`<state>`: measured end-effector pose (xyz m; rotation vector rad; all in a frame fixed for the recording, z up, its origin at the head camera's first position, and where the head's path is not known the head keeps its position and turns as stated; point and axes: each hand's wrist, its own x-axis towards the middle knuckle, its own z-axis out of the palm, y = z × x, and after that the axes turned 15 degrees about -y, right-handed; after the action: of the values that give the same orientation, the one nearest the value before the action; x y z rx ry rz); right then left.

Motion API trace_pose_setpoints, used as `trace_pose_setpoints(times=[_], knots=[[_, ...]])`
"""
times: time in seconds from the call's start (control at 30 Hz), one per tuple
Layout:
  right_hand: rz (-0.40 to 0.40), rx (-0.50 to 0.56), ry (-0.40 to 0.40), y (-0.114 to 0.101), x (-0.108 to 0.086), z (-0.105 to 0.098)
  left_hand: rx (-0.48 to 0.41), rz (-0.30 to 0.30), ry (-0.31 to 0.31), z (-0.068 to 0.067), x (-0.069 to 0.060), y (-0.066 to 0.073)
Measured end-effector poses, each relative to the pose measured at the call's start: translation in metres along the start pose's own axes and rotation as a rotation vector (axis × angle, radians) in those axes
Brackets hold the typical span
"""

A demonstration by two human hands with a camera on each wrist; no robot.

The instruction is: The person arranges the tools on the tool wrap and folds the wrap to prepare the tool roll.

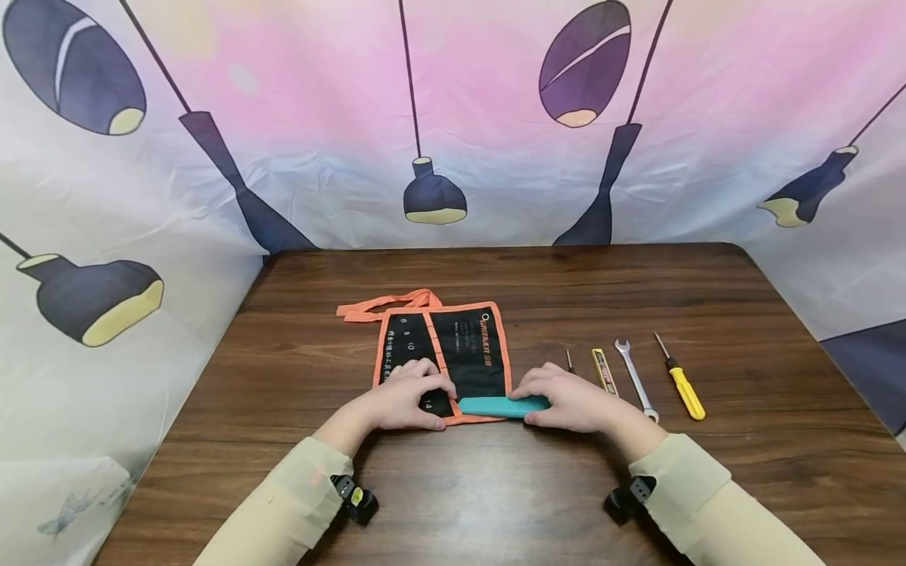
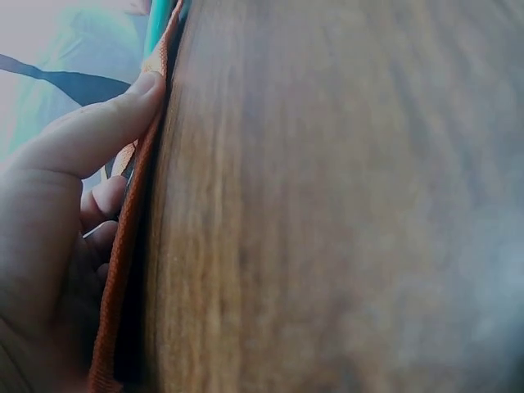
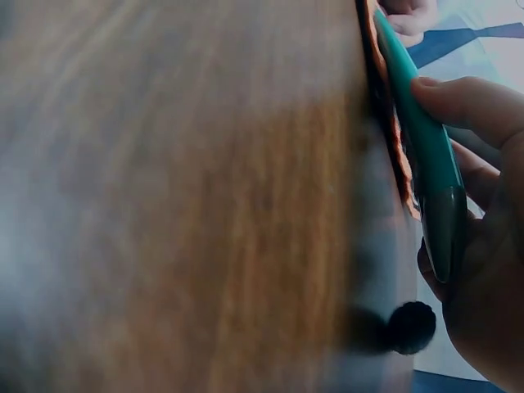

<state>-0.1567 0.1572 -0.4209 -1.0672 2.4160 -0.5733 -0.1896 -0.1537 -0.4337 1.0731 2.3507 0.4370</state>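
The right hand (image 1: 569, 402) pinches the turquoise tool (image 1: 491, 406), apparently for pocketing; the left hand (image 1: 405, 398) grips the pouch (image 1: 474, 362). Next probably wants a push toward nine o'clock.

Room left of pouch (image 1: 474, 363); wrench (image 1: 635, 376) obstructs right

My left sleeve (image 1: 258, 523) and right sleeve (image 1: 743, 515) are pale cream, plain cloth, each ending in a broad, loose cuff. The left cuff (image 1: 306, 479) has a faint pinkish mark. Past the cloth, my left hand (image 1: 406, 395) and right hand (image 1: 575, 401) are bare. At each wrist I wear a chunky black device with a small grey plug-like piece; the left device (image 1: 362, 508) also shows a round yellow patch (image 1: 357, 496).
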Motion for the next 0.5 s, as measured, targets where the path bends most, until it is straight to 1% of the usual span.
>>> trace_pose_setpoints(times=[0.17, 0.37, 0.5], knots=[[0.009, 0.0, -0.008, -0.001, 0.004, 0.004, 0.006, 0.011, 0.004, 0.001, 0.0, 0.001], [-0.002, -0.003, -0.004, -0.003, 0.01, 0.005, 0.027, -0.001, 0.008, 0.002, 0.0, -0.001], [0.007, 0.005, -0.005, -0.004, 0.014, 0.005, 0.019, 0.002, 0.012, 0.003, 0.001, -0.002]])
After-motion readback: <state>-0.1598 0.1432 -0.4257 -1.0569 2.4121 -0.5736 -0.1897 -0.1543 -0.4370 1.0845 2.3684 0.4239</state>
